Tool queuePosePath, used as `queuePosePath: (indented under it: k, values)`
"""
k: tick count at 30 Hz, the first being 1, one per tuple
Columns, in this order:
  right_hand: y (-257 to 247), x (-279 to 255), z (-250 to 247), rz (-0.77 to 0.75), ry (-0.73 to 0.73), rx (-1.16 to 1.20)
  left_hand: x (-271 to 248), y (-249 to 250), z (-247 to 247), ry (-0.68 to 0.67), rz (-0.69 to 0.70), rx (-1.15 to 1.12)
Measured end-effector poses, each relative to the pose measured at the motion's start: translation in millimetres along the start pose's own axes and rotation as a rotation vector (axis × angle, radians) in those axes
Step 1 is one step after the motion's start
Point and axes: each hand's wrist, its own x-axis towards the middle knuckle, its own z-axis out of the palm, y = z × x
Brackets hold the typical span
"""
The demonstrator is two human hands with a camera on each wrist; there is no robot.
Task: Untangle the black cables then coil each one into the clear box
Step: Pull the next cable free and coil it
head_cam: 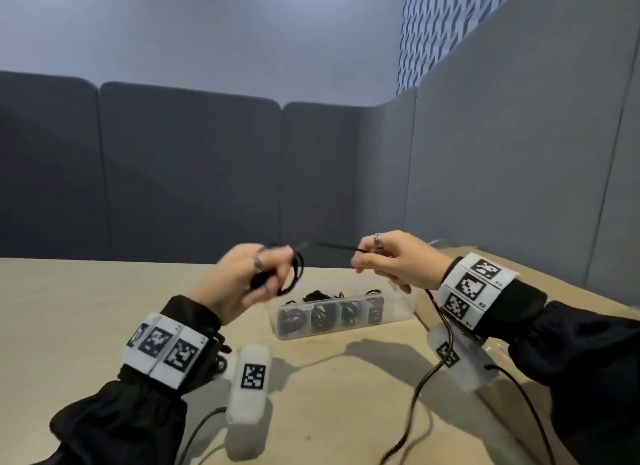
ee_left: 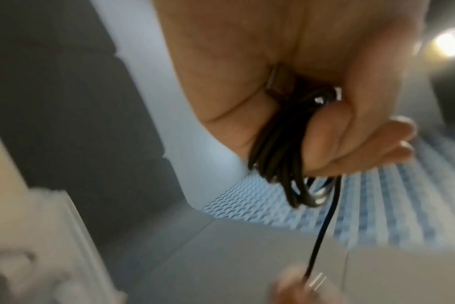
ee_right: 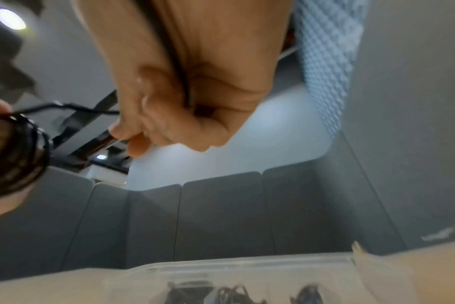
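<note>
My left hand (head_cam: 256,277) is raised above the table and grips a black cable (head_cam: 294,274) wound in several loops around its fingers (ee_left: 351,144); the coil (ee_left: 286,156) shows clearly in the left wrist view. A straight free stretch of the same cable (head_cam: 332,246) runs right to my right hand (head_cam: 384,260), which pinches its end (ee_right: 109,137) between thumb and fingers. Below and between the hands stands the clear box (head_cam: 398,312), with several coiled black cables (head_cam: 323,317) inside it. The box (ee_right: 247,273) lies low in the right wrist view.
Grey padded partitions (head_cam: 194,173) wall the beige table (head_cam: 69,308) at back and right. A brown cardboard surface (head_cam: 457,253) lies at the right under my right arm. Thin black leads (head_cam: 415,395) hang from the wrist cameras across the near table.
</note>
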Motion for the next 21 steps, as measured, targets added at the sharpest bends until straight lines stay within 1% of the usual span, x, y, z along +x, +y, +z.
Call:
queuePosePath:
  k: [1,2,3,5,7,9,10,11,12,13,14,15,16,17,19,21]
  values:
    - [4,-3,2,0.019,-0.052,0.006,0,3,-2,0.042,0.019,-0.250]
    - [6,-6,6,0.036,-0.114,-0.013,0,6,-3,0.057,0.067,-0.458]
    - [7,-9,13,0.045,-0.177,-0.056,0,8,-4,0.073,0.135,-0.598]
    - [0,-18,35,0.026,-0.305,-0.193,3,6,-10,0.088,0.270,-0.717]
    - [-11,-28,61,-0.024,-0.416,-0.299,7,6,-25,0.206,0.338,-0.820]
    - [-24,-36,77,-0.124,-0.421,-0.337,12,4,-41,0.358,0.326,-0.903]
    - [-31,-38,78,-0.173,-0.416,-0.322,16,0,-43,0.435,0.325,-0.871]
    - [-37,-39,76,-0.204,-0.424,-0.279,19,-3,-39,0.484,0.326,-0.755]
    - [-44,-39,71,-0.233,-0.434,-0.234,20,-6,-33,0.519,0.321,-0.542]
    - [-51,-38,65,-0.269,-0.424,-0.196,22,-11,-25,0.541,0.325,-0.233]
    - [-56,-37,58,-0.307,-0.382,-0.159,23,-18,-20,0.542,0.339,0.097]
    - [-60,-35,51,-0.335,-0.313,-0.117,24,-24,-18,0.499,0.324,0.376]
    - [-61,-32,44,-0.346,-0.221,-0.070,23,-27,-18,0.464,0.270,0.534]
    - [-61,-28,36,-0.343,-0.115,-0.025,21,-28,-19,0.409,0.207,0.601]
    - [-54,-17,18,-0.304,0.099,0.032,15,-26,-17,0.266,0.089,0.630]
    - [-41,-6,0,-0.232,0.261,0.042,8,-20,-12,0.111,0.024,0.594]
